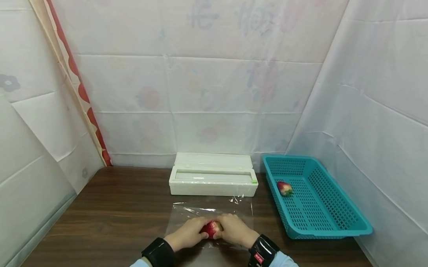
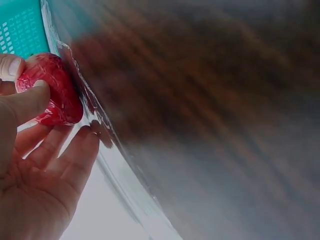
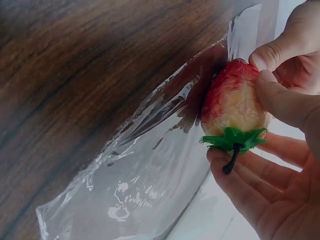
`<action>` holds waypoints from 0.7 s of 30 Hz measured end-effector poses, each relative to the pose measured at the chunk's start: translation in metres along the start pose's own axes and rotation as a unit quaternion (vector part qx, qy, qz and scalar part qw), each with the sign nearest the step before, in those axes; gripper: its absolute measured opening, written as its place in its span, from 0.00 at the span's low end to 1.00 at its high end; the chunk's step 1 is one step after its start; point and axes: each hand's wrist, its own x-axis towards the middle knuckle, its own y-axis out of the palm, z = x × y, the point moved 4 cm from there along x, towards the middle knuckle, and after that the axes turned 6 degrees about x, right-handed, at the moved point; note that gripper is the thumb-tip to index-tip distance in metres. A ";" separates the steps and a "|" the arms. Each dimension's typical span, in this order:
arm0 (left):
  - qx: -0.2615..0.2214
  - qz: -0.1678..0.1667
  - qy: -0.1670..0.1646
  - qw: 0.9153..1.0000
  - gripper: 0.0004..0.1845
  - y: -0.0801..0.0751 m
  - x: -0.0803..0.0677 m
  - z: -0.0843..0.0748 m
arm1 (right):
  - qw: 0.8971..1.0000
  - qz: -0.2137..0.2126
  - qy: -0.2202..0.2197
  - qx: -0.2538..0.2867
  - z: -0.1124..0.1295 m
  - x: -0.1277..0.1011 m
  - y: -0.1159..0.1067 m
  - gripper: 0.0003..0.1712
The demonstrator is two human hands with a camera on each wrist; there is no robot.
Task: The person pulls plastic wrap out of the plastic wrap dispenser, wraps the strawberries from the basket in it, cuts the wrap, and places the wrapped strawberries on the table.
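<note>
A red model strawberry (image 1: pixel 212 229) with a pale yellow top lies over a sheet of clear cling film (image 1: pixel 193 212) on the table. Its green leaves and black stem show in the right wrist view, where the strawberry (image 3: pixel 232 102) looks wrinkled and glossy. My left hand (image 1: pixel 189 233) holds it from the left, thumb on its side. From the right, my right hand (image 1: pixel 237 230) grips it between thumb and fingers near the leafy end. Both hands' fingertips meet around it. Whether film covers the strawberry, I cannot tell.
Behind the film stands a white cling film dispenser (image 1: pixel 213 188) with its lid up. At the right, a teal basket (image 1: pixel 338 234) contains another strawberry (image 1: pixel 285 188). White sheets (image 1: pixel 215 86) hang at the back and sides of the dark wooden table (image 1: pixel 90 223).
</note>
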 end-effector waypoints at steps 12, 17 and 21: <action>0.145 -0.078 0.023 0.986 0.10 -0.007 -0.020 -0.013 | 1.000 -0.007 0.007 0.008 0.003 -0.001 -0.004 0.26; 0.221 -0.078 0.109 0.966 0.10 0.006 -0.021 -0.026 | 1.000 -0.003 0.012 0.004 0.002 -0.001 -0.004 0.26; 0.239 -0.065 0.121 0.961 0.09 0.012 -0.020 -0.029 | 1.000 0.000 0.016 0.005 0.001 0.001 -0.002 0.26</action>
